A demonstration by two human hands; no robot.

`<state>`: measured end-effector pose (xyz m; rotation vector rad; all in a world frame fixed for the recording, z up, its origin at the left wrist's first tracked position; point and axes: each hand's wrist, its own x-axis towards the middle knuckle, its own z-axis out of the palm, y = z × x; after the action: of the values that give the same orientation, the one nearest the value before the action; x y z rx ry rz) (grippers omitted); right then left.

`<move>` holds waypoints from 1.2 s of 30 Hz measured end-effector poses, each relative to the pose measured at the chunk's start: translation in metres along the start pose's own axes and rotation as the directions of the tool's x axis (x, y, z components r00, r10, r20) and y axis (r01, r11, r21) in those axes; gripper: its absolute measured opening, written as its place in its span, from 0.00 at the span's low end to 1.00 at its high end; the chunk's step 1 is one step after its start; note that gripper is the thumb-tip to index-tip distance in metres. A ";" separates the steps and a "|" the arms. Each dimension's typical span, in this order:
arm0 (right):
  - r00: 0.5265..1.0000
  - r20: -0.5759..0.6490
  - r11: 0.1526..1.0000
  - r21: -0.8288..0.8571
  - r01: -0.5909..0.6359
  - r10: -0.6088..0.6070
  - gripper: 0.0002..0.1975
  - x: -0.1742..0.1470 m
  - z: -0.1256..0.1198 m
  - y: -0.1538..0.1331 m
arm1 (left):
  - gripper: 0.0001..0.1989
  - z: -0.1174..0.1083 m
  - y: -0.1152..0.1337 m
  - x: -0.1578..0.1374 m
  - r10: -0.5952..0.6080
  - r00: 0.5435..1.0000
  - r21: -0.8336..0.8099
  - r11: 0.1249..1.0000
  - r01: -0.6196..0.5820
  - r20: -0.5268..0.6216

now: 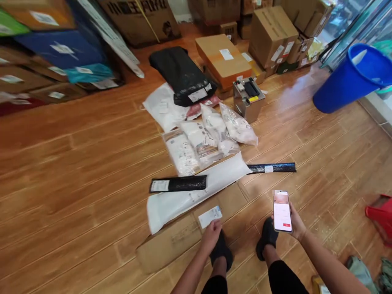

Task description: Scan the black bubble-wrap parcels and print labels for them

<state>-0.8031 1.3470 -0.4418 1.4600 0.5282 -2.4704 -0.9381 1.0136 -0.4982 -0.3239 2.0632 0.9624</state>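
Left hand, lower centre of frame, nearly closed at the lower edge of a white rectangular paper label over a long flat brown cardboard carton; pinch or mere touch, cannot tell. Right hand, lower right, curled round a slim lit-screen phone; judged step: handling the label, next move calling for a steady phone and flat label. Print illegible from here; right fingers mostly hidden behind phone; glossy red item cut off at right edge.

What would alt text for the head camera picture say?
A person's right hand holds a lit phone while the left hand is at a white label. A long cardboard box and wrapped parcels lie on a wooden floor.
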 end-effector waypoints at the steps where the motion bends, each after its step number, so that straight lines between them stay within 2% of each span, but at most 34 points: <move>1: 0.999 -0.040 1.000 0.005 0.017 -0.017 0.31 0.022 -0.016 0.004 | 0.15 0.012 0.004 0.024 0.063 0.998 0.037 0.997 -0.063 0.016; 3: 0.995 -0.088 0.999 0.016 0.049 -0.047 0.29 0.062 -0.044 0.011 | 0.19 0.036 0.020 0.068 0.248 0.966 0.178 0.950 -0.256 0.068; 4: 0.993 -0.098 0.998 0.020 0.062 -0.060 0.29 0.080 -0.055 0.015 | 0.21 0.049 0.031 0.088 0.356 0.929 0.286 0.884 -0.371 0.106; 6: 0.991 -0.098 0.995 0.021 0.098 -0.096 0.28 0.113 -0.073 0.019 | 0.23 0.078 0.057 0.127 0.526 0.820 0.519 0.647 -0.558 0.226; 7: 0.988 -0.094 0.993 0.014 0.121 -0.119 0.28 0.128 -0.081 0.020 | 0.23 0.095 0.072 0.147 0.563 0.776 0.600 0.528 -0.601 0.282; 8: 0.986 -0.087 0.990 0.003 0.141 -0.140 0.28 0.142 -0.087 0.021 | 0.23 0.113 0.087 0.166 0.571 0.749 0.648 0.438 -0.623 0.334; 10: 0.983 -0.059 0.984 -0.031 0.175 -0.176 0.29 0.168 -0.099 0.019 | 0.23 0.152 0.114 0.204 0.576 0.716 0.670 0.354 -0.652 0.393; 13: 0.973 0.008 0.969 -0.080 0.232 -0.232 0.33 0.200 -0.117 0.016 | 0.22 0.203 0.140 0.253 0.588 0.704 0.708 0.291 -0.644 0.399; 16: 0.961 0.071 0.957 -0.092 0.274 -0.268 0.37 0.219 -0.135 0.019 | 0.24 0.230 0.148 0.283 0.610 0.706 0.772 0.229 -0.592 0.360; 19: 0.968 0.099 0.964 -0.111 0.242 -0.231 0.38 0.227 -0.149 0.025 | 0.23 0.236 0.149 0.298 0.613 0.705 0.803 0.185 -0.566 0.356; 22: 0.967 0.105 0.958 -0.145 0.247 -0.234 0.37 0.227 -0.151 0.022 | 0.23 0.233 0.152 0.305 0.595 0.711 0.812 0.158 -0.562 0.376; 26: 0.919 0.189 0.914 -0.151 0.376 -0.347 0.33 0.234 -0.129 -0.002 | 0.22 0.229 0.154 0.313 0.547 0.722 0.805 0.137 -0.577 0.425; 30: 0.859 0.224 0.857 -0.143 0.495 -0.459 0.34 0.256 -0.104 -0.028 | 0.24 0.225 0.150 0.317 0.530 0.714 0.798 0.109 -0.593 0.458; 36: 0.831 0.279 0.826 -0.173 0.537 -0.482 0.38 0.275 -0.094 -0.043 | 0.26 0.224 0.145 0.322 0.536 0.701 0.790 0.097 -0.605 0.470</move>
<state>-0.8762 1.4223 -0.7156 1.0155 1.2729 -2.7762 -1.0893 1.3077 -0.7534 1.2443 2.3207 -0.0176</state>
